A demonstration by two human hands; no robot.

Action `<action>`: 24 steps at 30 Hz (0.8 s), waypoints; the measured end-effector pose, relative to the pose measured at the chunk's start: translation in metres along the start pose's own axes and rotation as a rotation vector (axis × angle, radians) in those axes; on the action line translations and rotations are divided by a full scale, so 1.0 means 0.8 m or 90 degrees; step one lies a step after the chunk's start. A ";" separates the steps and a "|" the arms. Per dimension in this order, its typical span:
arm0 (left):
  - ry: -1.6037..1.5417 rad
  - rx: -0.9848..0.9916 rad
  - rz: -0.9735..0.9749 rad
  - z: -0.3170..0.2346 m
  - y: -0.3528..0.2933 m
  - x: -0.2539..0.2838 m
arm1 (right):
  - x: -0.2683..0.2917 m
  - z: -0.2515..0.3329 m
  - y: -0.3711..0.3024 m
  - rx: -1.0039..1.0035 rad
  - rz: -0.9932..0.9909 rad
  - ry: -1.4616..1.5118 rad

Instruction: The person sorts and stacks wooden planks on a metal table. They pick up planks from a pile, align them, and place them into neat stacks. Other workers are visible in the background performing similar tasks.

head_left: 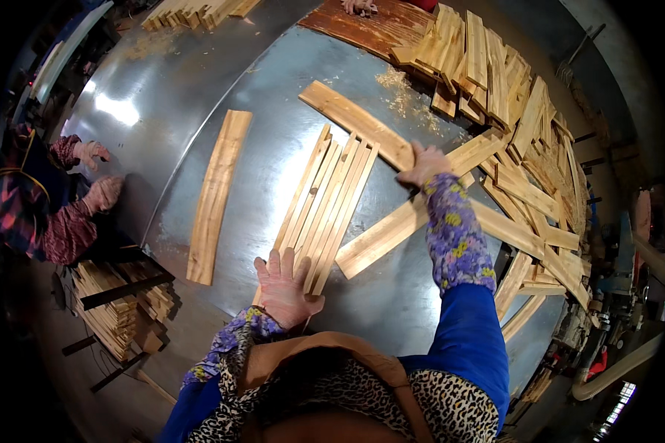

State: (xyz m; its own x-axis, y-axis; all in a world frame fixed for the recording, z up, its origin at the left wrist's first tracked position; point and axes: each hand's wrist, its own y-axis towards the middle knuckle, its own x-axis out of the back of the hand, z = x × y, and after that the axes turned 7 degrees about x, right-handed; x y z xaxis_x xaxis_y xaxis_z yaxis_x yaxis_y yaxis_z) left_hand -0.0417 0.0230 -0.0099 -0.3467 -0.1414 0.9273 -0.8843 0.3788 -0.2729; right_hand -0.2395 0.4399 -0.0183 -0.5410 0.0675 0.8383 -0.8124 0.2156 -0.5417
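My left hand (284, 288), gloved, rests with fingers spread on the near end of a row of narrow wooden slats (329, 203), which stand on edge side by side on the metal table. Farther right, my gloved right hand (427, 165) grips the near right end of a flat wooden board (355, 122) that slants away to the upper left. Beneath my right forearm, another board (384, 235) lies slanted on the table. A lone board (219, 198) lies left of the slat row.
Loose boards (528, 188) heap along the right side, with stacked boards (458, 59) and sawdust (408, 96) at the far right. Another person's gloved hands (100, 193) are at the left edge of the metal table (273, 88). Below them stands a board stack (111, 310).
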 end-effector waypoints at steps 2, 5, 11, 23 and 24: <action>-0.014 0.036 0.004 0.008 -0.003 0.001 | -0.007 0.056 -0.049 -0.028 0.027 0.137; 0.026 0.038 -0.094 0.050 -0.016 -0.026 | -0.058 0.078 -0.101 -0.118 -0.025 0.271; 0.102 0.079 0.058 0.061 -0.023 0.008 | -0.140 0.082 -0.218 -0.205 -0.047 0.341; 0.033 0.040 0.075 0.063 -0.023 0.032 | -0.208 0.082 -0.250 -0.212 -0.183 0.661; 0.045 0.051 0.087 0.063 -0.027 0.028 | -0.218 0.086 -0.244 -0.224 -0.172 0.651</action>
State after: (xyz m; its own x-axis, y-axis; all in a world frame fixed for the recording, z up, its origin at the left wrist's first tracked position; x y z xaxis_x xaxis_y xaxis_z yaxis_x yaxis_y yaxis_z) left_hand -0.0462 -0.0344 0.0043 -0.4452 -0.0280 0.8950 -0.8533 0.3162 -0.4145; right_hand -0.0018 0.3189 -0.0629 0.2103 0.7122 0.6698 -0.6813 0.5981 -0.4220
